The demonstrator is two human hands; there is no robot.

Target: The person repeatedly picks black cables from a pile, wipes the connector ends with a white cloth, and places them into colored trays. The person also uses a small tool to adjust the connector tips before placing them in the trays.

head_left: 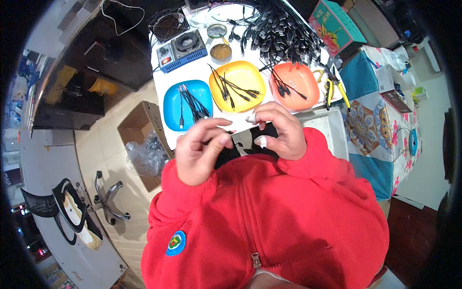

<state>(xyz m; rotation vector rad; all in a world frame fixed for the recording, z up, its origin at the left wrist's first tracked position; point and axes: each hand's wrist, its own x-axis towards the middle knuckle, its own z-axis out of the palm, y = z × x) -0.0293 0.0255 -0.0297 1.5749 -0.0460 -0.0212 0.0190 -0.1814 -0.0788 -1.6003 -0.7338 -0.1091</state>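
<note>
My left hand (197, 151) hovers at the table's front edge, near the blue tray (169, 98). Its fingers are loosely bent and slightly blurred, with the thumb apart and nothing visible in them. Level with it, my right hand (283, 132) has thumb and forefinger spread, both tips wrapped in white, and holds nothing I can see. Short black cables (192, 103) with plugs lie in the blue tray. More cables (233, 89) rest in the yellow tray (250, 70), and others (285, 86) in the orange tray (301, 72).
A big heap of black cables (279, 31) covers the table's back. A blue soldering-type device (183, 50) and a round tin (221, 52) stand at back left. Yellow-handled pliers (337, 89) lie right. A cardboard box (139, 120) with plastic bags and an office chair (72, 207) are on the left.
</note>
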